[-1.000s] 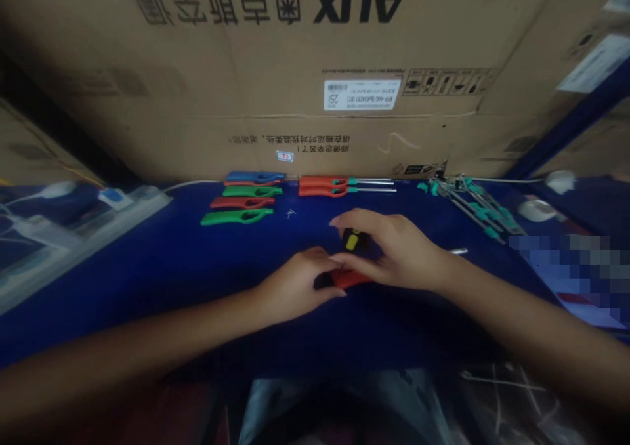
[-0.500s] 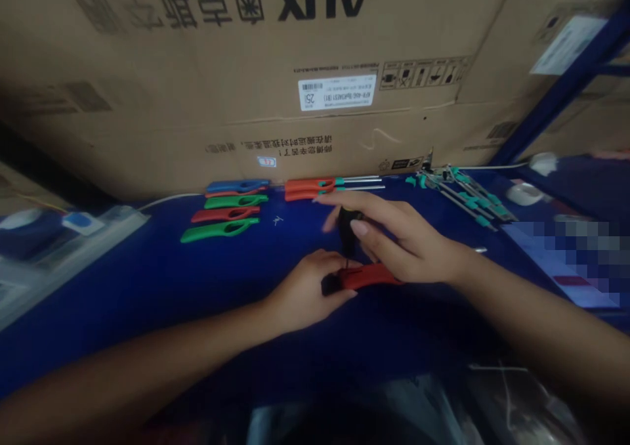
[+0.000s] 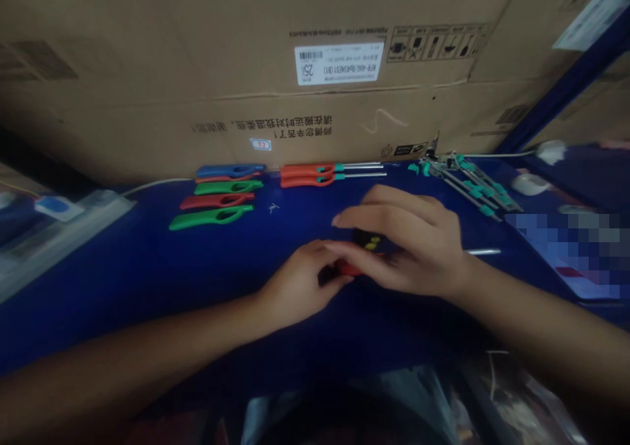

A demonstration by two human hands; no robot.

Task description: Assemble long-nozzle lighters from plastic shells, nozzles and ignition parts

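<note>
My left hand (image 3: 300, 287) is closed on the black end of a red long-nosed lighter (image 3: 349, 268), low over the blue table. Most of the lighter is hidden by my right hand (image 3: 418, 248). Its fingers curl around a screwdriver (image 3: 367, 240) with a black handle and yellow marks, now tilted in the palm; the blade is out of sight. My right thumb reaches to the left fingertips at the lighter. A metal tube (image 3: 485, 252) shows beyond my right wrist; whether it belongs to the held lighter I cannot tell.
Blue, red and green lighter handles (image 3: 211, 217) lie at the back left. Beside them are two orange lighters (image 3: 308, 176) with metal tubes. Metal rods with teal parts (image 3: 472, 186) are heaped back right. A cardboard box (image 3: 197, 71) walls the rear. Tiny pieces (image 3: 273, 207) lie mid-table.
The screwdriver, upright over the red lighter before, has tipped over into my right palm. My right hand has turned, and its thumb has come down to my left fingers. The view has shifted slightly.
</note>
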